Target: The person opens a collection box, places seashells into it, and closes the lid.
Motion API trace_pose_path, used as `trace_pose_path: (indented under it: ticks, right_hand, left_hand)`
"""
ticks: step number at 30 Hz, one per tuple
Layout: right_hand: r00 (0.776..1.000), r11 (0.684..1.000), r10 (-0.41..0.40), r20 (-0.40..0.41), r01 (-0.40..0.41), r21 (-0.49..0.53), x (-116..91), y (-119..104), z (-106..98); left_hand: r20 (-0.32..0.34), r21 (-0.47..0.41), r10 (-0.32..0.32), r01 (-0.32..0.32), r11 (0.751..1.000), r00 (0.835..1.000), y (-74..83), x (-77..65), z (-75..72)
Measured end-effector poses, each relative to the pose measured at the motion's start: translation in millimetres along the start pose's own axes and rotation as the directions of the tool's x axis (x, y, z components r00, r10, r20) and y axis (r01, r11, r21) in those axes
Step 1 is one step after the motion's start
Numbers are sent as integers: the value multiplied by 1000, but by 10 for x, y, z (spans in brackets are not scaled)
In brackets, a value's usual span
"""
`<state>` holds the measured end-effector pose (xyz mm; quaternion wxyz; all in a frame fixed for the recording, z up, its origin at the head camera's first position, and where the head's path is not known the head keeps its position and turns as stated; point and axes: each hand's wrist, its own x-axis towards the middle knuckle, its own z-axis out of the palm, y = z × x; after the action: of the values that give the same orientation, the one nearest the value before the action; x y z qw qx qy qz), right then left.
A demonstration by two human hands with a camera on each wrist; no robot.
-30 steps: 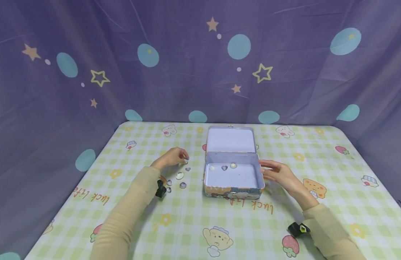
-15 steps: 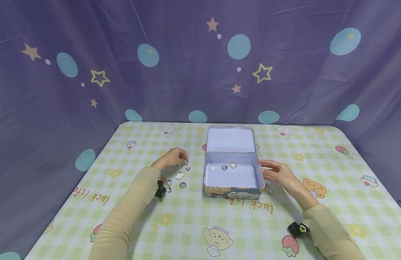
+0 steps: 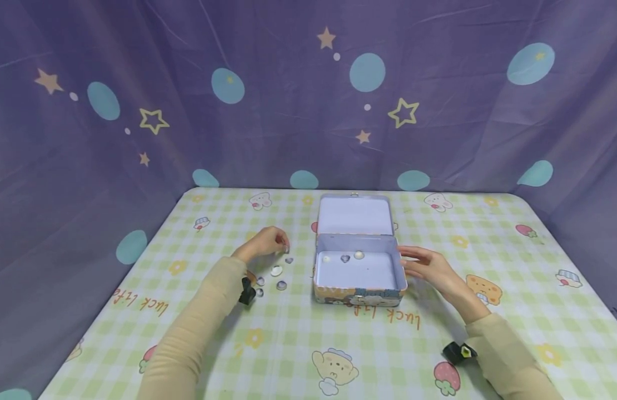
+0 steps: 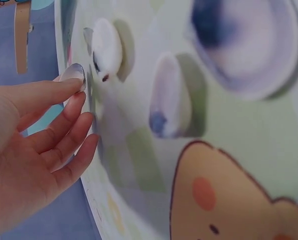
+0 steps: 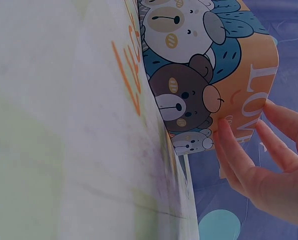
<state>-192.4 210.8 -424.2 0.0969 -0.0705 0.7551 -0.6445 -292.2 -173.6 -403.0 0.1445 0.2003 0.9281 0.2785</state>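
Observation:
My left hand (image 3: pixel 266 241) pinches a small seashell (image 4: pixel 74 75) between thumb and fingertips, just above the table; the other fingers are loosely bent. Several more seashells (image 3: pixel 281 285) lie on the cloth by the left forearm, white and purple, some showing their hollow side in the left wrist view. To their right stands a printed tin box (image 3: pixel 358 297), lid (image 3: pixel 355 215) raised back, with 3 shells on its pale floor, one of them a purple shell (image 3: pixel 345 258). My right hand (image 3: pixel 430 269) touches the box's right wall near the rim with fairly straight fingers.
A green-and-white checked tablecloth (image 3: pixel 298 344) with cartoon prints covers the table. A purple curtain (image 3: pixel 288 144) with stars and balloons hangs behind it. Black wrist cameras are on both wrists, the right one (image 3: pixel 459 353) close to the cloth.
The left hand's fingertips have closed on the far seashell and lifted it slightly off the cloth. The right hand and the tin box have stayed in place.

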Motion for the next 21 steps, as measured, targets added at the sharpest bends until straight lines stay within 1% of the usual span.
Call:
trace_pose_path:
  ticks: [3,10,15,21]
  right_hand:
    - [1000,1000,14,8,-14,6,3,-15,5]
    - [1000,1000,27,3,-27,6,-1,-28,13]
    - [999,999,33,2,-33,4,2,-24,16]
    - [999,999,34,2,-34,0,3,-24,15]
  left_hand:
    - [-12,-11,10,-10,1000,1000,11,4,-11]
    - [-39,-15,63,-64,998,997,58,13,-56]
    - [-53,-24,75,-77,997,996,116,5,-90]
    - [-93,-40,106,-110,993,990,186,17,-121]
